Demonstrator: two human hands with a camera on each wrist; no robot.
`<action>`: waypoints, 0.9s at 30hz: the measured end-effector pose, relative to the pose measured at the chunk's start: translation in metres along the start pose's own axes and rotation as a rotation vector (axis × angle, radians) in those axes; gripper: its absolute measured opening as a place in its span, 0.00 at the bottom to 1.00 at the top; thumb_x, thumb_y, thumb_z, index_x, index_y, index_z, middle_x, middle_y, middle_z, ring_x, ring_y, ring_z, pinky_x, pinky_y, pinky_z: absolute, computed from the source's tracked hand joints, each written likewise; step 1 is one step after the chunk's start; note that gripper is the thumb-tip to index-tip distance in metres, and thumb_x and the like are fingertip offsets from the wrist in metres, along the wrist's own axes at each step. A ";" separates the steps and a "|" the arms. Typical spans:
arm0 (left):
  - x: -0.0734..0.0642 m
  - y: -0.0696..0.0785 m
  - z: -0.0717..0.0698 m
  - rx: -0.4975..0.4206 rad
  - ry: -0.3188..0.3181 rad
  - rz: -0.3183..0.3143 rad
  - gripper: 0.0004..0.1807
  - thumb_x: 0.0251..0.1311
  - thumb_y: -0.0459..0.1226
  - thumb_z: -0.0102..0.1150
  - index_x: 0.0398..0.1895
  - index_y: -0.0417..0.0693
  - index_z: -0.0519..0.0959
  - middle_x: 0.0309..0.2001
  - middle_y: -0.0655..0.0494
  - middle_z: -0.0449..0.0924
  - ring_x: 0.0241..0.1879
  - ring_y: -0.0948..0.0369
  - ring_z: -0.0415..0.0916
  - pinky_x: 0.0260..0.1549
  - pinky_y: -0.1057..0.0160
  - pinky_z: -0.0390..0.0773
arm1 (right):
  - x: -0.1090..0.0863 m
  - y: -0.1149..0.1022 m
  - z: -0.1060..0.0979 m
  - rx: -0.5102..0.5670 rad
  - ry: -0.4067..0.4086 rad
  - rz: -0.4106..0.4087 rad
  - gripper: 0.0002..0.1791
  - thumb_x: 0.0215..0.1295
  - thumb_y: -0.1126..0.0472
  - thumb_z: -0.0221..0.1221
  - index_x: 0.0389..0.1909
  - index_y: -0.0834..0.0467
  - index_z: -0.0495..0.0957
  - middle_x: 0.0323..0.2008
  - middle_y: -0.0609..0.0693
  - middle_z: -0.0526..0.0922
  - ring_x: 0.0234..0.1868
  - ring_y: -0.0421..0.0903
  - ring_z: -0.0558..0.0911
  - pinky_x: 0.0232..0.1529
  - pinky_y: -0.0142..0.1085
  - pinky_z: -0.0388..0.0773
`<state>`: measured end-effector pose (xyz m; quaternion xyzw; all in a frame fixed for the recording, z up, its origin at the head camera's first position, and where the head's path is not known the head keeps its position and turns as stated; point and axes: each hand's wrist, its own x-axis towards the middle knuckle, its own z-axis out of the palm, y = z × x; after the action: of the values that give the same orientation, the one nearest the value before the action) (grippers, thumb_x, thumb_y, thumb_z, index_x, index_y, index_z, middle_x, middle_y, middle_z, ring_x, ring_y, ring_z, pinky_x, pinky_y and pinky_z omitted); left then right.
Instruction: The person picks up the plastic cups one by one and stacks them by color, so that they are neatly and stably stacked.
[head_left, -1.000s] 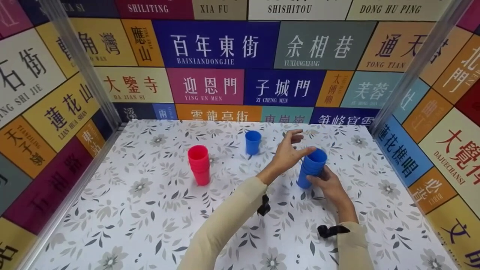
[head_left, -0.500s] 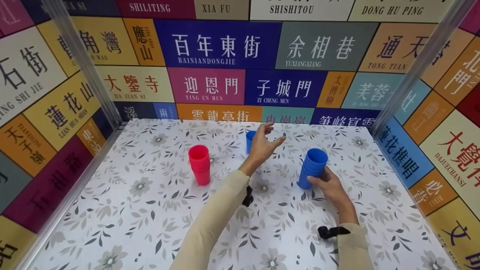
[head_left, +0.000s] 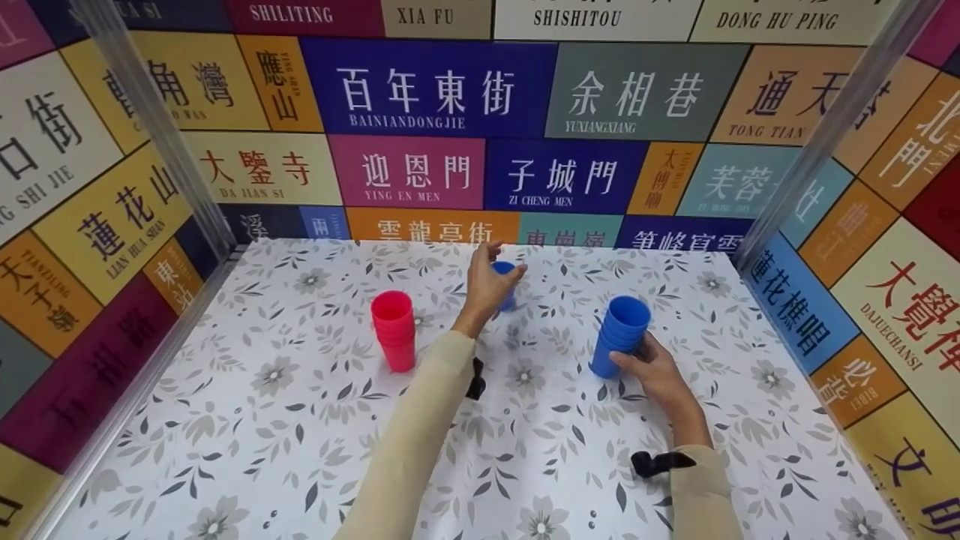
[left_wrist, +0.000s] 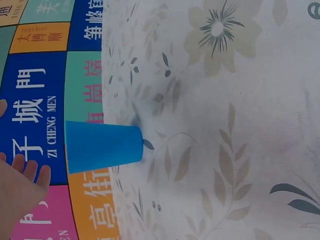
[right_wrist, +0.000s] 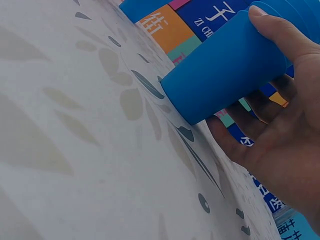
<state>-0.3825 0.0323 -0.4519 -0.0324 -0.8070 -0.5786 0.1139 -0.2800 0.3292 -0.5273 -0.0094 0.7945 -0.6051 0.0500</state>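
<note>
My right hand (head_left: 660, 371) grips a stack of nested blue cups (head_left: 619, 334) standing upright on the table at the right. In the right wrist view, thumb and fingers wrap round the stack's blue side (right_wrist: 225, 70). My left hand (head_left: 485, 289) is beside a single blue cup (left_wrist: 105, 148) near the table's back edge, thumb and fingers spread. It partly hides that cup in the head view. In the left wrist view the fingers (left_wrist: 31, 171) show a gap from the cup, which stands upright.
A stack of nested red cups (head_left: 394, 334) stands left of my left forearm. A flower-and-leaf patterned cloth (head_left: 300, 450) covers the table. Walls with coloured street-name panels (head_left: 427, 90) rise behind and at both sides, with clear corner posts (head_left: 817, 142).
My left hand has left the rim of the blue stack and moved left across to the single blue cup. The right hand stays on the blue stack.
</note>
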 end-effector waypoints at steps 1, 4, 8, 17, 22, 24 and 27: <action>0.000 -0.002 0.000 0.004 0.001 -0.011 0.34 0.59 0.41 0.70 0.66 0.42 0.68 0.64 0.43 0.71 0.67 0.49 0.69 0.68 0.55 0.70 | 0.000 0.000 0.000 0.002 0.001 0.003 0.49 0.66 0.51 0.65 0.79 0.58 0.48 0.77 0.65 0.57 0.79 0.61 0.56 0.80 0.54 0.48; 0.001 -0.008 0.000 0.031 -0.005 -0.052 0.36 0.59 0.42 0.71 0.67 0.43 0.67 0.66 0.44 0.69 0.69 0.50 0.67 0.70 0.54 0.69 | 0.000 0.001 0.001 0.001 0.000 0.014 0.49 0.67 0.51 0.65 0.80 0.57 0.47 0.77 0.64 0.57 0.79 0.61 0.56 0.80 0.53 0.48; 0.002 -0.016 0.000 0.057 -0.003 -0.073 0.39 0.57 0.44 0.72 0.68 0.43 0.65 0.68 0.43 0.67 0.70 0.48 0.65 0.71 0.51 0.67 | 0.000 0.001 0.001 0.001 0.007 0.007 0.48 0.67 0.51 0.65 0.80 0.57 0.48 0.77 0.65 0.57 0.79 0.61 0.56 0.80 0.54 0.49; 0.006 -0.034 0.003 0.083 -0.070 -0.182 0.46 0.57 0.44 0.72 0.75 0.43 0.59 0.73 0.41 0.61 0.74 0.49 0.61 0.73 0.51 0.64 | 0.001 0.000 -0.002 -0.015 0.015 -0.007 0.48 0.66 0.51 0.65 0.79 0.59 0.50 0.76 0.65 0.59 0.78 0.62 0.57 0.79 0.55 0.49; 0.006 -0.039 0.006 0.053 -0.083 -0.201 0.48 0.57 0.42 0.72 0.77 0.41 0.55 0.74 0.40 0.59 0.75 0.48 0.60 0.73 0.52 0.64 | 0.001 0.001 -0.002 -0.004 -0.002 -0.011 0.48 0.66 0.52 0.65 0.79 0.60 0.49 0.76 0.66 0.58 0.79 0.62 0.56 0.79 0.55 0.49; 0.005 -0.040 0.007 0.048 -0.086 -0.217 0.48 0.58 0.41 0.71 0.77 0.41 0.55 0.74 0.40 0.60 0.74 0.48 0.61 0.73 0.51 0.65 | 0.002 0.002 -0.001 0.004 -0.006 -0.015 0.48 0.66 0.52 0.65 0.79 0.60 0.48 0.76 0.66 0.57 0.79 0.62 0.55 0.79 0.55 0.49; 0.005 -0.040 0.010 0.058 -0.097 -0.238 0.48 0.59 0.41 0.71 0.77 0.41 0.54 0.73 0.39 0.60 0.74 0.47 0.62 0.73 0.50 0.65 | 0.002 0.003 0.000 0.003 0.003 -0.019 0.48 0.66 0.52 0.66 0.79 0.60 0.49 0.76 0.67 0.58 0.78 0.63 0.56 0.79 0.55 0.50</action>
<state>-0.3963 0.0282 -0.4909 0.0387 -0.8261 -0.5621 0.0061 -0.2819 0.3297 -0.5300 -0.0159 0.7935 -0.6068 0.0430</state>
